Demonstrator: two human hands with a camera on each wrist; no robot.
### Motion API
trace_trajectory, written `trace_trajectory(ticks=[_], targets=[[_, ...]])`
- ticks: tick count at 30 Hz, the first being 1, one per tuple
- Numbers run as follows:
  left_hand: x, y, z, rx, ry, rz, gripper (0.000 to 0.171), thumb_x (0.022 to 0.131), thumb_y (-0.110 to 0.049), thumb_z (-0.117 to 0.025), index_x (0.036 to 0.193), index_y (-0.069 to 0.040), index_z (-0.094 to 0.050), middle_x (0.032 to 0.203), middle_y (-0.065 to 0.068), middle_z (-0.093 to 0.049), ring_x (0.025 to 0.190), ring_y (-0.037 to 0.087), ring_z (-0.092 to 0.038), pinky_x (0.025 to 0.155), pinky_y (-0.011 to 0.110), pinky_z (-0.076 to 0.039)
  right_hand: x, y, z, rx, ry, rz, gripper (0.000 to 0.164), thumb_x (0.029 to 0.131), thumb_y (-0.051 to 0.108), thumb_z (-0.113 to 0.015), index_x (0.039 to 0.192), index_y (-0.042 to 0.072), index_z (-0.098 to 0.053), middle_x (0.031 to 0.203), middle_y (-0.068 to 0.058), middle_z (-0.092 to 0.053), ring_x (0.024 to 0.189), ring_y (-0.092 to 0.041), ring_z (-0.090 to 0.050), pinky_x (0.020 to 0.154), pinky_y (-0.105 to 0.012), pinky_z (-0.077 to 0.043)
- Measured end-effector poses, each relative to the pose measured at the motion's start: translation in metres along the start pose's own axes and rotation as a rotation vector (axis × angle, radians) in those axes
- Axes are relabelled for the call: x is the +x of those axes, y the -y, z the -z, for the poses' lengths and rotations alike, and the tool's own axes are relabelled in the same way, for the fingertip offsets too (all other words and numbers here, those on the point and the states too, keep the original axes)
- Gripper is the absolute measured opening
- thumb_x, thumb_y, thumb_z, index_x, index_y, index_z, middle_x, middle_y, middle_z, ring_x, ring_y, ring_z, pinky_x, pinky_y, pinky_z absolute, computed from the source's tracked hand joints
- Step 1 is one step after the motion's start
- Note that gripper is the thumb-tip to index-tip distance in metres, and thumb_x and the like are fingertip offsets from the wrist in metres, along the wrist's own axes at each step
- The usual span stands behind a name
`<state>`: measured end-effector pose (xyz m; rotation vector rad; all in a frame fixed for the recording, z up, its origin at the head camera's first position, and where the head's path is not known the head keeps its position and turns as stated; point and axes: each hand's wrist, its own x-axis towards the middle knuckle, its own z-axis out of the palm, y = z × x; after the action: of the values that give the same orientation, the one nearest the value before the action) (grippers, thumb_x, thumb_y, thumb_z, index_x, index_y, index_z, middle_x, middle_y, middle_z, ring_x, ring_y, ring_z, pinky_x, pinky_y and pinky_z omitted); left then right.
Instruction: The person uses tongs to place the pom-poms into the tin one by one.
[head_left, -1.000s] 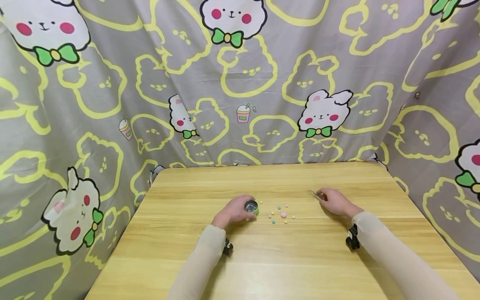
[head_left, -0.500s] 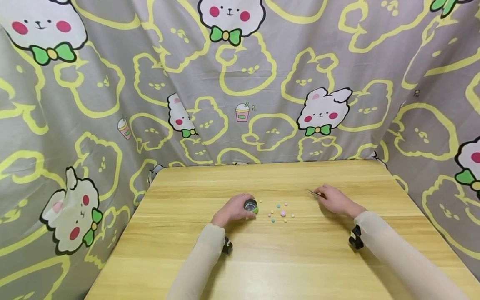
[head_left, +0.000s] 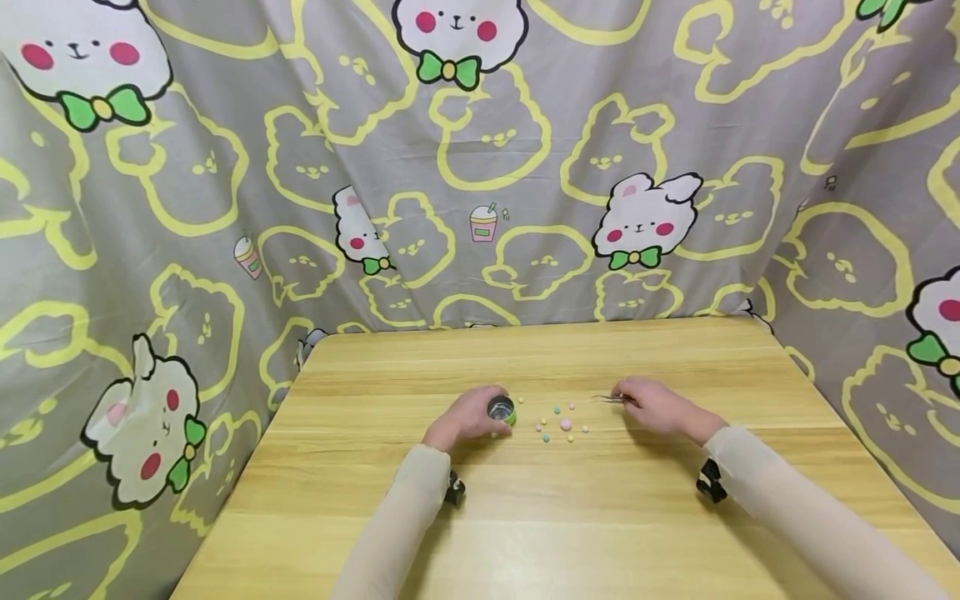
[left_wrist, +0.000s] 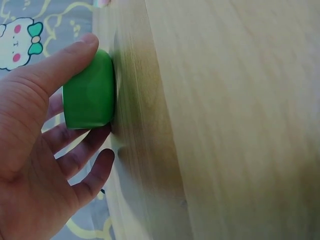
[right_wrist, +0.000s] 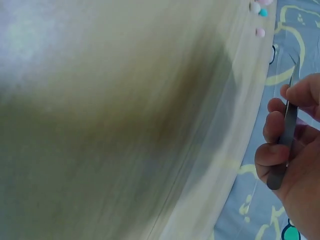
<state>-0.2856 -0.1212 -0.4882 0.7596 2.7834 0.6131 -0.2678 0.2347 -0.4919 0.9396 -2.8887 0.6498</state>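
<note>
My left hand [head_left: 474, 412] grips a small round green container [left_wrist: 90, 92], thumb on one side and fingers on the other. In the head view its dark rim and shiny hollow inside [head_left: 501, 409] face up. My right hand [head_left: 660, 407] holds metal tweezers [right_wrist: 284, 150] between thumb and fingers, the fine tips pointing left, above the table. Between the hands lie several small coloured balls: a larger pink ball [head_left: 566, 425], a teal ball [head_left: 546, 437], a yellow ball [head_left: 570, 438] and a white ball [head_left: 586, 429] among them. A yellow ball [head_left: 521, 401] lies close to the container.
The wooden table [head_left: 480, 533] runs back to a grey curtain [head_left: 487, 275] with cartoon prints, which also hangs at both sides. A dark wrist camera [head_left: 710, 482] sits below the right sleeve.
My right hand has moved slightly left, and the tweezers have swung from slanting to nearly level, their tips now nearer the balls. The left hand and container stay in place.
</note>
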Motion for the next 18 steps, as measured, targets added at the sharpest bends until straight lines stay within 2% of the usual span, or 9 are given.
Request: trace_trajectory(ticks=[5, 8, 13, 18], targets=[[0.000, 0.000, -0.002, 0.001, 0.005, 0.013, 0.071, 0.075, -0.041, -0.079, 0.133, -0.011, -0.051, 0.130, 0.005, -0.055, 0.119, 0.024, -0.050, 0.101, 0.040, -0.037, -0.004, 0.006, -0.002, -0.008, 0.019, 0.021, 0.016, 0.091, 0.004, -0.053, 0.103, 0.009, -0.062, 0.092, -0.001, -0.059, 0.084, -0.015, -0.055, 0.072, -0.039, -0.047], [0.000, 0.001, -0.001, -0.038, 0.008, 0.026, 0.075, 0.074, -0.042, -0.079, 0.136, -0.012, -0.048, 0.134, 0.006, -0.053, 0.122, 0.025, -0.048, 0.102, 0.041, -0.035, -0.005, 0.009, -0.003, -0.026, 0.023, 0.048, 0.014, 0.091, 0.007, -0.055, 0.102, 0.011, -0.063, 0.090, 0.001, -0.058, 0.082, -0.013, -0.054, 0.071, -0.037, -0.047], [-0.001, 0.004, 0.001, -0.093, 0.010, 0.037, 0.072, 0.076, -0.042, -0.077, 0.136, -0.014, -0.048, 0.127, 0.005, -0.056, 0.116, 0.024, -0.051, 0.098, 0.041, -0.039, -0.005, 0.012, -0.006, -0.031, 0.022, 0.078, 0.012, 0.090, 0.008, -0.057, 0.099, 0.013, -0.063, 0.087, 0.004, -0.056, 0.078, -0.010, -0.053, 0.068, -0.036, -0.047], [-0.001, 0.005, 0.004, -0.086, 0.021, 0.024, 0.065, 0.078, -0.041, -0.076, 0.131, -0.014, -0.052, 0.121, 0.002, -0.060, 0.110, 0.021, -0.054, 0.095, 0.037, -0.041, -0.005, 0.013, -0.010, -0.026, 0.048, 0.064, 0.011, 0.092, 0.012, -0.056, 0.101, 0.013, -0.064, 0.089, 0.001, -0.057, 0.078, -0.009, -0.054, 0.068, -0.034, -0.047]])
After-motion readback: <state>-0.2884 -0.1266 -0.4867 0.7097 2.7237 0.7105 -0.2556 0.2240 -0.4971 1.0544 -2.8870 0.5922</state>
